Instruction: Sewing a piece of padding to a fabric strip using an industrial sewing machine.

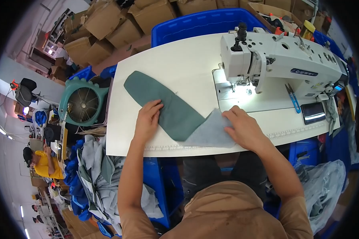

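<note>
A long cut piece of green fabric [167, 99] lies slantwise on the white sewing table, its rounded end pointing to the far left. At its near right end a light grey fabric flap [211, 131] shows; I cannot tell if this is the piece's turned-over underside or a separate layer. My left hand [148, 119] has its fingers bent and together at the green fabric's left edge, gripping it. With thumb and fingers, my right hand [241, 126] pinches the right side of the grey flap. The sewing machine [283, 59] stands to the right, its lamp lit over the needle plate.
Blue-handled thread snips [293, 98] and a dark phone-like device [312, 113] lie right of the fabric. A measuring tape strip [283, 133] runs along the near edge. Left stand a green fan [83, 102] and a heap of grey fabric [103, 171]. A blue bin [199, 24] is behind.
</note>
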The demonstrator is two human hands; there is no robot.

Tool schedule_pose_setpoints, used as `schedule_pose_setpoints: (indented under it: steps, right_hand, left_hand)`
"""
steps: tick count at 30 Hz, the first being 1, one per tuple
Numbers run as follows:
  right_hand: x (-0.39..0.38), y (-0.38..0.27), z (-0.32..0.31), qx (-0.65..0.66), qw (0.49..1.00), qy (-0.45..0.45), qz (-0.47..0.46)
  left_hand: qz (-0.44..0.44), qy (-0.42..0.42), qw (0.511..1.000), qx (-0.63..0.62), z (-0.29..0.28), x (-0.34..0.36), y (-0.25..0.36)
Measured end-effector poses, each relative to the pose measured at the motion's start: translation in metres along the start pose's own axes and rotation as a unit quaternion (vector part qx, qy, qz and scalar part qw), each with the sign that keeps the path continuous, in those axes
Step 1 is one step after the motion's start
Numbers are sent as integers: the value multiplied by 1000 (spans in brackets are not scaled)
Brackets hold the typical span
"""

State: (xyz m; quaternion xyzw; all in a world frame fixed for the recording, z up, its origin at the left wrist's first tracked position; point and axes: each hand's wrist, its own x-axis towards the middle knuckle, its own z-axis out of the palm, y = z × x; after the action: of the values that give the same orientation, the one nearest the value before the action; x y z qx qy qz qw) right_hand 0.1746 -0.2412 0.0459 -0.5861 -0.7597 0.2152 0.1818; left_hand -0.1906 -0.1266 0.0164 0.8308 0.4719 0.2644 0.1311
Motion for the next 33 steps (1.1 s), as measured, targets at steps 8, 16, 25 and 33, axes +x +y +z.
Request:
schedule_pose_setpoints:
  steps: [8, 16, 25, 33]
  right_hand:
    - [2, 7, 1, -15, 1000, -20, 15]
    - [-55, 18, -13, -60, 918, 320, -228]
    - [-6, -50, 17, 16, 961, 196, -192]
    - [81, -75, 98, -62, 967, 65, -236]
  left_hand:
    - [18, 12, 998, 57, -4, -18, 6]
    - [-44, 59, 971, 229, 11, -40, 31]
    - [-52, 69, 978, 188, 8, -54, 41]
    - [-50, 142, 983, 107, 22, -70, 40]
